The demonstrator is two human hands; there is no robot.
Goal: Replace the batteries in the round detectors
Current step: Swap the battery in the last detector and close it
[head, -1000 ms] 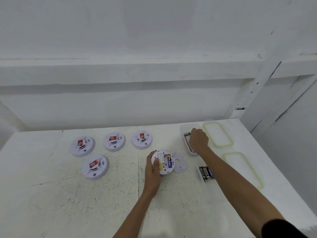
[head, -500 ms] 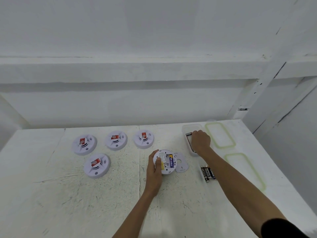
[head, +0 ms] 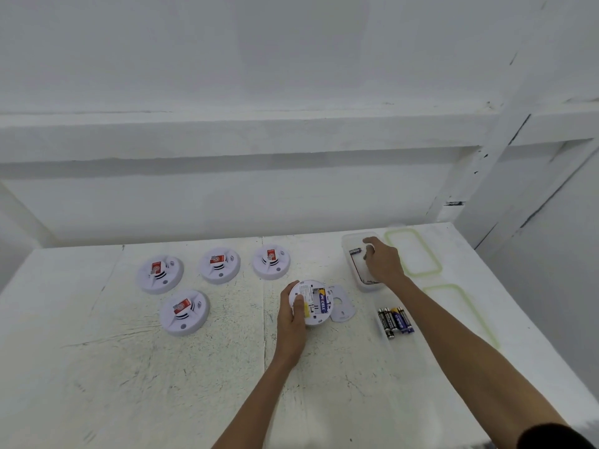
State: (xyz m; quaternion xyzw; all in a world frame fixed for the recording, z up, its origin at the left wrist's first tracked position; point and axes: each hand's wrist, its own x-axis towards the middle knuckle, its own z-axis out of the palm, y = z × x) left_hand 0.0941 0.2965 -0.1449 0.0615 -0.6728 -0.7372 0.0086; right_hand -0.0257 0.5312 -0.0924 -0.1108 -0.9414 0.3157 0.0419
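Observation:
An open round detector (head: pixel 314 303) lies back-up at the table's middle, a blue-and-yellow battery showing in its compartment. My left hand (head: pixel 293 315) grips its left rim, thumb on top. Its loose white cover (head: pixel 343 308) lies touching it on the right. My right hand (head: pixel 384 264) reaches into a clear plastic container (head: pixel 348 241) at the back right, and its fingertips pinch the end of a dark battery (head: pixel 354 251) there. Several dark and blue batteries (head: pixel 395 320) lie side by side near my right forearm.
Three closed white detectors with red labels stand in a row at the back left (head: pixel 159 273), (head: pixel 219 265), (head: pixel 271 262), and another one (head: pixel 184 312) lies in front of them. Two green-rimmed clear lids (head: pixel 413 252), (head: pixel 460 314) lie along the table's right edge. A white wall rises behind.
My right hand has shifted toward the far end of the container and its fingers now close on the dark battery. My left hand stays on the open detector.

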